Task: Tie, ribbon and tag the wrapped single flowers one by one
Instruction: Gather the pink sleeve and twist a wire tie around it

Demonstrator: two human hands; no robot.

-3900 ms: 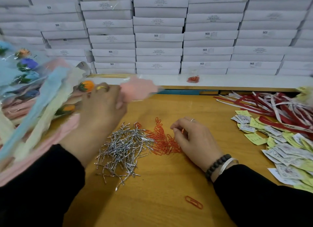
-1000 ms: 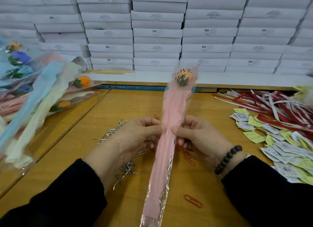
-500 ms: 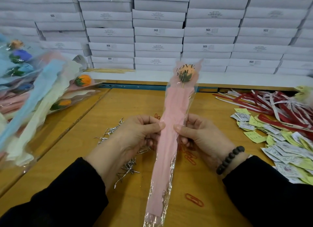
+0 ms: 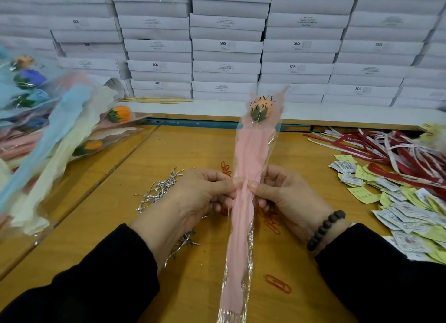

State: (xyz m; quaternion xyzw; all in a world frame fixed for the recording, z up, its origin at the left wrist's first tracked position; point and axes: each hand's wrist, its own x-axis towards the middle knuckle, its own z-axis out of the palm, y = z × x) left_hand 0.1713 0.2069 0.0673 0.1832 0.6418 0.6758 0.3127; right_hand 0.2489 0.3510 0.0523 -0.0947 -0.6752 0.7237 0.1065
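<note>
A single flower in a pink paper and clear film wrap (image 4: 251, 154) stands nearly upright over the middle of the wooden table (image 4: 188, 149), bloom end away from me under the printed words LOVE YOU. My left hand (image 4: 193, 199) and my right hand (image 4: 282, 195) pinch the wrap at its narrow middle from either side, thumbs meeting on the front. Silver twist ties (image 4: 161, 190) lie in a heap under my left hand. Red ribbons (image 4: 395, 151) and paper tags (image 4: 395, 202) lie at the right.
Wrapped flowers in blue, cream and pink (image 4: 55, 134) are piled at the left. Orange paper clips (image 4: 277, 283) lie loose near the front. Stacked white boxes (image 4: 226, 45) wall off the back of the table.
Earlier my left hand pulled the pink flower off the left pile while my right lay on the clips. Both hands now hold it upright, and over the last second it tilted slightly right.
</note>
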